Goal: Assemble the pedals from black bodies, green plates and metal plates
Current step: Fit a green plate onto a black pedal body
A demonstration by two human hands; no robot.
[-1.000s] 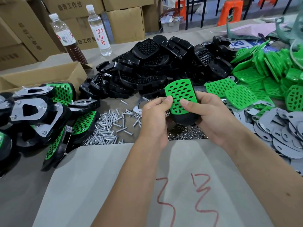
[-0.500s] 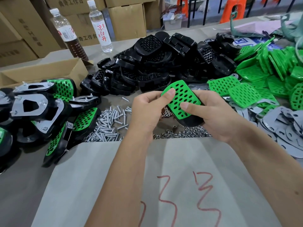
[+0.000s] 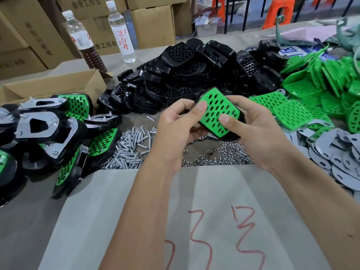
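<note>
Got a green plate (image 3: pixel 218 114) pressed onto a black body (image 3: pixel 236 131), both hands clamped on it above the nuts (image 3: pixel 218 154): left hand (image 3: pixel 175 129) thumb on the top corner, right hand (image 3: pixel 259 131) thumb on the face. Worry is the holes sitting slightly off, so the screws (image 3: pixel 128 149) won't go through. If my grip slips, the plate pops loose into that pile on the tabletop (image 3: pixel 29 221).
</note>
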